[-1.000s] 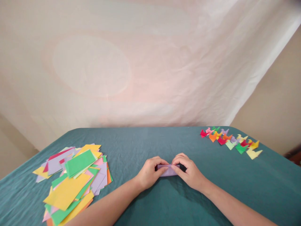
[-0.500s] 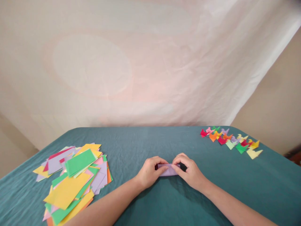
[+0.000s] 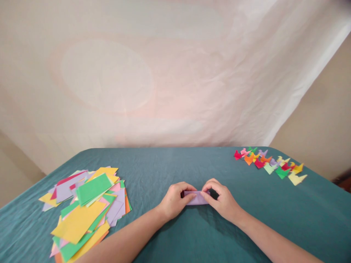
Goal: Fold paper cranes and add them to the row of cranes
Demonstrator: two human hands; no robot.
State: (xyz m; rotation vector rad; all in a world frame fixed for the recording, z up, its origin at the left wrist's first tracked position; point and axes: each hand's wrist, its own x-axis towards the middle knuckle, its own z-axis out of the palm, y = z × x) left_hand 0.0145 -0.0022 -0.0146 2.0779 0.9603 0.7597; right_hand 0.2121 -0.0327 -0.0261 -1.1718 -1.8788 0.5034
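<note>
- A large off-white cloth backdrop (image 3: 192,73) fills the upper view, marked with a big, faint oval outline (image 3: 106,75) in pale pink, too soft to make out as more than a shape.
- A table spread with a dark teal, slightly wrinkled cloth (image 3: 175,164) stretches below it.
- A narrow strip of lilac paper (image 3: 197,199), seemingly folded, is at the near centre of the table, lying sideways between two bare hands.
- The left hand (image 3: 174,201) pinches the strip's left part, thumb in front and fingers curled behind.
- The right hand (image 3: 221,201) pinches it further right in the same way; the fingertips of both hands nearly meet at the upper edge, and the fingers hide both ends of the paper. Whether the strip touches the cloth, I cannot tell.
- To the left lies a loose, overlapping heap of coloured paper pieces (image 3: 116,208) — yellow, green, lilac, pink, red and orange. A green rectangle (image 3: 94,190) and a broad yellow piece (image 3: 79,223) lie on top. The left forearm crosses in front of the heap's near corner.
- At the far right stands a cluster of small folded-paper birds (image 3: 270,168) in slanting rows — red, pink, orange, yellow, green, lilac and cream — well apart from the hands.
- Beyond the backdrop's right edge shows a plain beige wall (image 3: 318,109).
</note>
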